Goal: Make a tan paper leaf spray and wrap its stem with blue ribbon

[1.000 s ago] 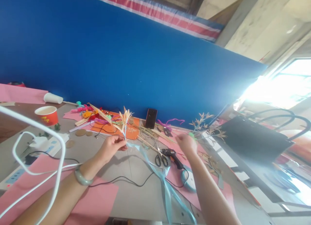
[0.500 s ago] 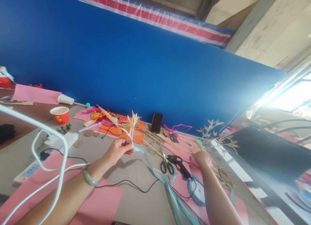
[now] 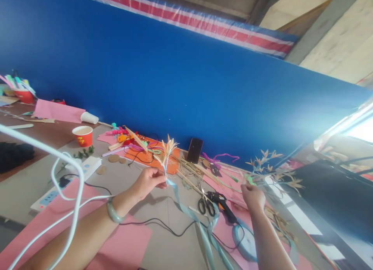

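My left hand (image 3: 152,182) is closed in a pinch around the stem of a pale straw flower (image 3: 168,149), which stands upright above the fingers. A light blue ribbon (image 3: 181,202) runs from the fingertips down across the table, past the scissors (image 3: 206,204). On the right, my right hand (image 3: 253,198) has its fingers pressed together beside a small green piece (image 3: 250,180); what they hold is too small to make out. Behind it are straw flower sprays (image 3: 265,161). A black glue gun (image 3: 223,206) and a ribbon spool (image 3: 244,239) lie between the hands, nearer the right one.
A white cable (image 3: 78,184) loops across the left foreground near a power strip (image 3: 48,198). A red paper cup (image 3: 83,137), a black phone (image 3: 195,150) and colourful craft scraps (image 3: 125,137) line the back. A blue panel (image 3: 175,75) rises behind. Pink sheets (image 3: 122,239) cover parts of the table.
The view has swung a little to the left, so everything appears shifted right. My left hand keeps hold of the straw flower. My right hand's fingers show more clearly beside the green piece.
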`<state>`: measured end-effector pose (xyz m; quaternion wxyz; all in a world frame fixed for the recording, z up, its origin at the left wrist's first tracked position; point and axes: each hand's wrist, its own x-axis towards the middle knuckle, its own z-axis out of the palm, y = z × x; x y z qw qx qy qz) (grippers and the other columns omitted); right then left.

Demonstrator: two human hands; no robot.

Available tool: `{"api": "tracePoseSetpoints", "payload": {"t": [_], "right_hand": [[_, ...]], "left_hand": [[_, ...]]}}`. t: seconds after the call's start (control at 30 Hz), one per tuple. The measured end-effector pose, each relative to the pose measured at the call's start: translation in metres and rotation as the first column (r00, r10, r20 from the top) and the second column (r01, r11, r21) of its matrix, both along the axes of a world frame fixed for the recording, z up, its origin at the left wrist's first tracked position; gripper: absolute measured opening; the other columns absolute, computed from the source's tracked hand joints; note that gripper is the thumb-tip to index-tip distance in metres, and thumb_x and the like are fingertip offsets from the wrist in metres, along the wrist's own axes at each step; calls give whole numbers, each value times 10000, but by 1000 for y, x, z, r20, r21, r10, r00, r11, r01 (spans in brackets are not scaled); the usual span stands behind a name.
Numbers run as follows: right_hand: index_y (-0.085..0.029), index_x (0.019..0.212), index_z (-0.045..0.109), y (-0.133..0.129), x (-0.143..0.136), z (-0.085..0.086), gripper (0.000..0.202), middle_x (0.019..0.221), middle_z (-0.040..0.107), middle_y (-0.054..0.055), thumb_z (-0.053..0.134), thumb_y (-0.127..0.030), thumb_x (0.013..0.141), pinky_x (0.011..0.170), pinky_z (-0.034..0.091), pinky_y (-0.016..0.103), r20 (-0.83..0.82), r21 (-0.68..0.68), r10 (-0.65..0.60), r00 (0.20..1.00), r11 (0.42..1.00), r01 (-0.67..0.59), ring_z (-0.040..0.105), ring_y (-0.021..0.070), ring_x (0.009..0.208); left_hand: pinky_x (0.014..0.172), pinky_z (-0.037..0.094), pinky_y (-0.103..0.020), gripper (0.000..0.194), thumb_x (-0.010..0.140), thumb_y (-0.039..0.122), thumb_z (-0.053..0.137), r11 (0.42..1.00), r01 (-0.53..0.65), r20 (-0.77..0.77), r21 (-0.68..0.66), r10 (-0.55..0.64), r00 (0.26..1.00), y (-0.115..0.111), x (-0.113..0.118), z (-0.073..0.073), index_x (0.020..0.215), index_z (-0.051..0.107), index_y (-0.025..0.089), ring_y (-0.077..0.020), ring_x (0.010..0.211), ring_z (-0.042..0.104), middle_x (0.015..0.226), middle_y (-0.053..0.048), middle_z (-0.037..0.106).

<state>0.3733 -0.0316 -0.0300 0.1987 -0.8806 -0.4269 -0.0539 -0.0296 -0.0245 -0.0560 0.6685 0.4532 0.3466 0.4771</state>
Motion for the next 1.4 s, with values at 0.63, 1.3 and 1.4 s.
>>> {"api": "tracePoseSetpoints", "payload": {"t": [0.63, 1.3, 1.4], "right_hand": [[-180, 612, 599, -21, -243, 7, 314, 474, 469, -74, 795, -425, 629, 416, 175, 218, -842, 457, 538, 18, 732, -506, 275, 49, 407], [-169, 670, 595, -4, -234, -16, 301, 558, 541, -58, 867, -268, 587, 457, 181, 219, -859, 511, 428, -280, 737, -443, 396, 50, 460], [-170, 692, 593, -4, -233, -18, 294, 591, 571, -48, 860, -255, 604, 465, 197, 219, -850, 526, 430, -306, 727, -440, 426, 57, 475]], "left_hand": [[648, 557, -291, 321, 615, 377, 817, 999, 46, -35, -16, -46, 998, -3, -2, 7, 718, 680, 105, -162, 610, 679, 665, -34, 681], [620, 564, -266, 230, 641, 281, 793, 986, 81, -3, -148, -83, 997, -4, 0, 4, 696, 654, 106, -159, 600, 686, 639, -26, 661], [614, 565, -266, 221, 642, 275, 789, 985, 84, 1, -149, -85, 996, -4, -1, 4, 693, 654, 108, -158, 593, 685, 632, -20, 657]]}}
